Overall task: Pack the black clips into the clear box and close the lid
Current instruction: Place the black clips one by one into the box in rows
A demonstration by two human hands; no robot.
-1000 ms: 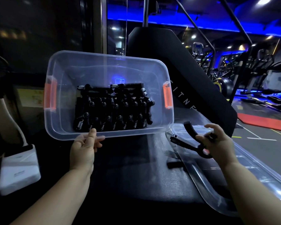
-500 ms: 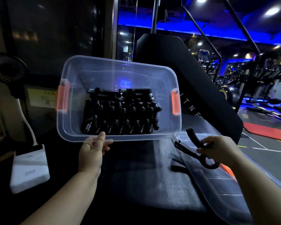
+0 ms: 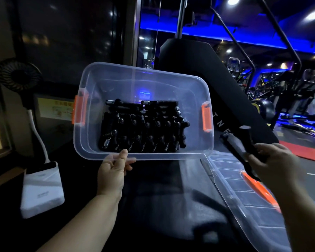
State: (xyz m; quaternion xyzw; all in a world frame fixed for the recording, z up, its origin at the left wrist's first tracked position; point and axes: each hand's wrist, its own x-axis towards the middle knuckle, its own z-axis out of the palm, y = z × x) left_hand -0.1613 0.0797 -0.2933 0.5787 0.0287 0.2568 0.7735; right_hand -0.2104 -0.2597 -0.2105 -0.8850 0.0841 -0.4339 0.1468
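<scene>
my left hand [image 3: 113, 171] gripped the near rim of the one clear box [image 3: 98, 84], thumb on top, holding it tipped toward me. my right hand [image 3: 273, 160] was curled round a single black clip [image 3: 234, 147], just right of the box. inside the box lay more black clips [image 3: 142, 128], packed in rows, too many to count, with silver springs and round-ended handles. the box had two orange latches [image 3: 79, 110], one at each end. one clear lid [image 3: 231, 180] lay on the dark worktop [image 3: 162, 206] beneath my right hand.
</scene>
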